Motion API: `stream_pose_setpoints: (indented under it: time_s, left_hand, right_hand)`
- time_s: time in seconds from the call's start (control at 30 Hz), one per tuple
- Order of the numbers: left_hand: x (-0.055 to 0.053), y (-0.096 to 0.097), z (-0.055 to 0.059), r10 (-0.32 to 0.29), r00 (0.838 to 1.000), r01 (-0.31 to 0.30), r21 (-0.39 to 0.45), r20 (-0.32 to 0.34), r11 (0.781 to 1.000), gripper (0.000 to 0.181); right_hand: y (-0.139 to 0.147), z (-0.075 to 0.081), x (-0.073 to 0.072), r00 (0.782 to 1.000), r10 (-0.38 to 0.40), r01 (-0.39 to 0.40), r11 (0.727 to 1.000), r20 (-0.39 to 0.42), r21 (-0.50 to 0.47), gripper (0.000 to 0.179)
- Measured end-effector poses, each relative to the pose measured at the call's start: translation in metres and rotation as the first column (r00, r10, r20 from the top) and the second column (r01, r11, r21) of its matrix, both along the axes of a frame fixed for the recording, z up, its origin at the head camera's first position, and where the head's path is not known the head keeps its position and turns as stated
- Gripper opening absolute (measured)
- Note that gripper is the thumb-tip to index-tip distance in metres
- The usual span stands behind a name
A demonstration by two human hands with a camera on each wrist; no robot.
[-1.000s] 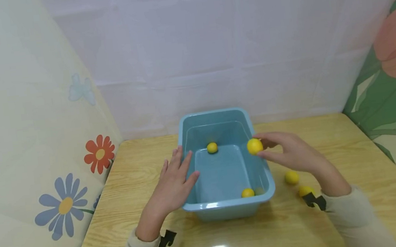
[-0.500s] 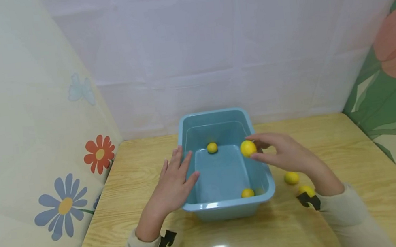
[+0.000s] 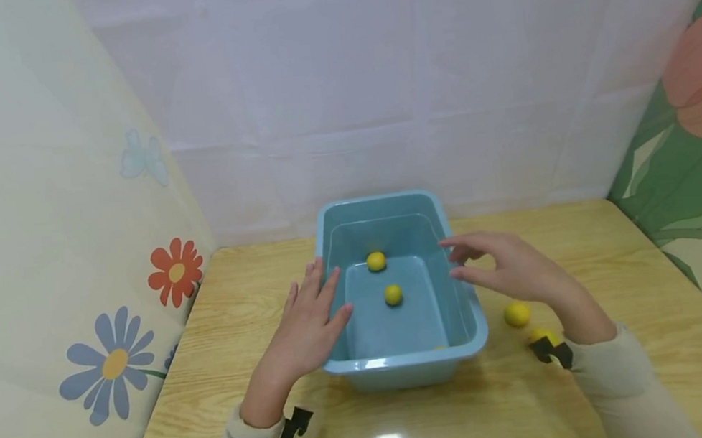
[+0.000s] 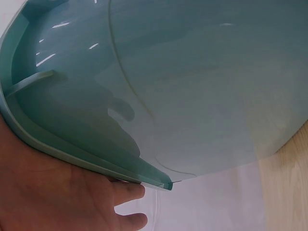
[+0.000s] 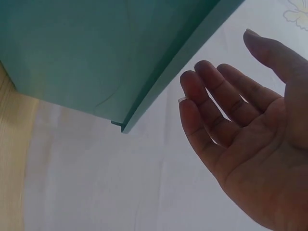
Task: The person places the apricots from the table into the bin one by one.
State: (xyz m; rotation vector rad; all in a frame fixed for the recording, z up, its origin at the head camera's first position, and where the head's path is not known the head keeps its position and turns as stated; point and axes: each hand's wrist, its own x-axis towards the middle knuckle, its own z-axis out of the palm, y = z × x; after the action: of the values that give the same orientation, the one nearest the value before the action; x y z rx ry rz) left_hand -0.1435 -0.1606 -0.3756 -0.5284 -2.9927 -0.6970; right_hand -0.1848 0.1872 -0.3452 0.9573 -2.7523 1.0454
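A light blue plastic basin (image 3: 401, 376) stands on the wooden table. Against its left rim lies my left hand (image 3: 311, 328), fingers straight; in the left wrist view the palm (image 4: 53, 192) is just under the rim. Over the right rim hovers my right hand (image 3: 509, 269), fingers loosely bent and holding nothing; the right wrist view shows its bare palm (image 5: 264, 144). Inside the basin, one small lemon-like yellow ball (image 3: 376, 261) sits by the back wall and another yellow ball (image 3: 393, 295) is mid-floor. The front rim hides most of a third ball (image 3: 440, 347).
To the right of the basin, a yellow ball (image 3: 516, 313) lies on the table (image 3: 650, 329). Near the right wrist is another ball (image 3: 541, 336), partly covered by a black strap piece (image 3: 551, 353). A white cloth backdrop (image 3: 338, 105) rises behind the basin.
My right hand has let go of its yellow ball, which is now on the basin floor. The ball near the front wall has slipped mostly behind the rim. My left hand stays put.
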Motion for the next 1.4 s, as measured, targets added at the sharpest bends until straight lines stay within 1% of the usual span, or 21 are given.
stream_pose_setpoints:
  time_s: [0.17,0.33,0.43,0.63,0.7,1.0,1.23,1.4]
  left_hand:
    - [0.0,-0.001,0.0,-0.004,1.0,0.004,0.0,-0.001,1.0,0.067]
    - [-0.001,-0.001,-0.001,-0.007,1.0,0.007,0.005,-0.01,1.0,0.066]
    - [-0.001,-0.002,-0.002,-0.009,1.0,0.009,0.003,-0.016,1.0,0.067]
    - [-0.001,-0.001,-0.002,-0.014,1.0,0.014,0.001,-0.016,1.0,0.067]
    - [-0.001,-0.001,-0.001,-0.013,1.0,0.013,0.003,-0.012,1.0,0.067]
    - [-0.001,-0.001,0.0,-0.007,1.0,0.007,0.009,0.002,1.0,0.067]
    - [0.0,-0.001,0.0,-0.007,1.0,0.007,0.006,0.004,1.0,0.067]
    - [0.0,0.0,0.0,-0.008,1.0,0.008,0.007,-0.004,1.0,0.067]
  right_hand:
    - [0.007,0.001,0.0,0.999,-0.022,0.022,1.0,-0.023,-0.003,0.046]
    - [0.014,0.0,-0.001,0.999,-0.046,0.046,0.999,-0.001,0.011,0.047]
    - [0.019,-0.003,0.0,0.997,-0.069,0.069,0.997,0.019,0.021,0.047]
    - [0.033,-0.012,0.0,0.996,-0.093,0.092,0.995,0.018,0.027,0.045]
    - [0.038,-0.016,0.0,0.995,-0.1,0.099,0.995,0.02,0.03,0.044]
    - [0.064,-0.04,-0.005,0.979,-0.172,0.165,0.984,0.106,0.071,0.045]
    - [0.083,-0.069,-0.006,0.966,-0.193,0.176,0.978,0.172,0.109,0.048]
    - [0.092,-0.087,-0.004,0.962,-0.192,0.174,0.979,0.192,0.105,0.048]
